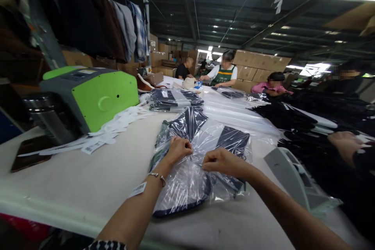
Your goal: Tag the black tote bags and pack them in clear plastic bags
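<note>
Before me on the table lies a clear plastic bag (187, 183) with dark navy folded pieces in or under it. My left hand (179, 149) is closed in a pinch on the crinkled film near its middle. Close by on the right, my right hand (221, 161) pinches the same film with curled fingers. Creases in the film run between the two hands. Through the plastic shows a dark panel (233, 140). A barcode sticker (138, 190) clings to my left forearm, above a metal bracelet (158, 177).
To the left stand a green and grey machine (105, 93), a steel flask (48, 117), a phone (31, 153) and paper labels (117, 125). Bagged dark goods (175, 99) are stacked ahead. On the right are a grey tape dispenser (295, 175), black goods and a co-worker's hand (345, 146).
</note>
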{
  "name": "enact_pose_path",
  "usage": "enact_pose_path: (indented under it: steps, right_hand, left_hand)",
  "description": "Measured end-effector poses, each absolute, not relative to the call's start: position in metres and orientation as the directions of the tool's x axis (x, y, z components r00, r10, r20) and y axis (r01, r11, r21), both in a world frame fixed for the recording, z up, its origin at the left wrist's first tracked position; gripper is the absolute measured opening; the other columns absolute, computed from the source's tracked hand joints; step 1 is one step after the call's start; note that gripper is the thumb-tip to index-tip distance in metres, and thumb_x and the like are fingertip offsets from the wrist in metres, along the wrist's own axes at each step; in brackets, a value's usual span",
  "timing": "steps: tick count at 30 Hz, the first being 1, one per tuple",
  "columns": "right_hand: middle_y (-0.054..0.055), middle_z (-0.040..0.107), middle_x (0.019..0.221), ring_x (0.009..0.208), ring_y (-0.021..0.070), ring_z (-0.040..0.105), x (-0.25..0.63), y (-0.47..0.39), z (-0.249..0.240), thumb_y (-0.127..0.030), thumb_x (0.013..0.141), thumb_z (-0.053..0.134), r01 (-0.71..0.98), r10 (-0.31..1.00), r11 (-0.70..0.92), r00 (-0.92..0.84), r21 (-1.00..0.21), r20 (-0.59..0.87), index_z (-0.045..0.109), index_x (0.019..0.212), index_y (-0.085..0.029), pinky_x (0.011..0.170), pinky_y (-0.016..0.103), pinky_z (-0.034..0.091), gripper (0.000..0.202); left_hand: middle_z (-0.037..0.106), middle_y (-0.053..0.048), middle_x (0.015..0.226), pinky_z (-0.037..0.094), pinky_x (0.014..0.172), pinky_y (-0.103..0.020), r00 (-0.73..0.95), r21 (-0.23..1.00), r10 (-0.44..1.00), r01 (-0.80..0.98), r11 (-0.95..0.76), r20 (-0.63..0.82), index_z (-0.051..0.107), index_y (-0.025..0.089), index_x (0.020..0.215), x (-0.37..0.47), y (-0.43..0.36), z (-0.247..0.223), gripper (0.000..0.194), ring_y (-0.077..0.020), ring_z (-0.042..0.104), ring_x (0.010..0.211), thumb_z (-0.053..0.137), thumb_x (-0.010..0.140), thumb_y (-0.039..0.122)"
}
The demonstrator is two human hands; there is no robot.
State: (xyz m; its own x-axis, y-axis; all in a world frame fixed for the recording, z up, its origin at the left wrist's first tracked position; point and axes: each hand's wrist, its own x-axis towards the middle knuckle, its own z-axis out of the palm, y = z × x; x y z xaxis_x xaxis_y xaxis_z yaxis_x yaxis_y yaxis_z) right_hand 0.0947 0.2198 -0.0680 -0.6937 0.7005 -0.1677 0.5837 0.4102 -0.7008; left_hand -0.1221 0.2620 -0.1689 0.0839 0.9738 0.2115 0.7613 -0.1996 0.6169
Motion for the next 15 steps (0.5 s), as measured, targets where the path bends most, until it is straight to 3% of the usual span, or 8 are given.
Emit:
enact_pose_path:
  steps: [3,5,9,15]
  right_hand:
    - [-0.003,0.068,0.071,0.067,0.0122,0.059,0.049,0.261,-0.087,-0.031,0.079,0.068,0.702,0.689,0.561,-0.69,-0.439,-0.223,0.075,0.08,-0.02,0.057,0.021,0.037,0.013]
    - [-0.001,0.068,0.068,0.069,0.0148,0.062,0.033,0.285,-0.098,-0.029,0.074,0.073,0.766,0.725,0.578,-0.64,-0.28,-0.255,0.075,0.072,-0.02,0.056,0.022,0.036,0.009]
    - [0.001,0.07,0.061,0.062,0.0161,0.066,0.021,0.316,-0.11,-0.031,0.069,0.077,0.822,0.741,0.543,-0.566,-0.173,-0.361,0.072,0.058,-0.02,0.053,0.022,0.039,0.016]
    - [0.001,0.071,0.059,0.064,0.0197,0.07,0.0,0.326,-0.116,-0.039,0.058,0.087,0.84,0.76,0.542,-0.491,-0.003,-0.427,0.07,0.052,-0.022,0.057,0.024,0.047,0.025]
  left_hand:
    - [0.076,-0.001,0.082,0.025,0.114,-0.047,0.072,0.611,0.972,0.766,-0.198,0.224,0.074,0.023,0.073,-0.122,0.263,-0.17,0.005,-0.022,0.065,0.093,0.071,0.072,0.026]
    - [0.076,-0.001,0.083,0.023,0.116,-0.047,0.07,0.609,0.971,0.768,-0.198,0.228,0.074,0.024,0.074,-0.123,0.264,-0.171,0.005,-0.0221,0.064,0.094,0.069,0.073,0.025]
    - [0.076,0.001,0.084,0.022,0.118,-0.047,0.091,0.619,0.971,0.756,-0.212,0.222,0.075,0.026,0.076,-0.126,0.265,-0.173,0.007,-0.0217,0.064,0.097,0.069,0.073,0.023]
    - [0.077,0.0,0.088,0.022,0.118,-0.048,0.111,0.613,0.97,0.757,-0.224,0.216,0.075,0.026,0.08,-0.128,0.266,-0.173,0.011,-0.0232,0.064,0.101,0.068,0.073,0.02]
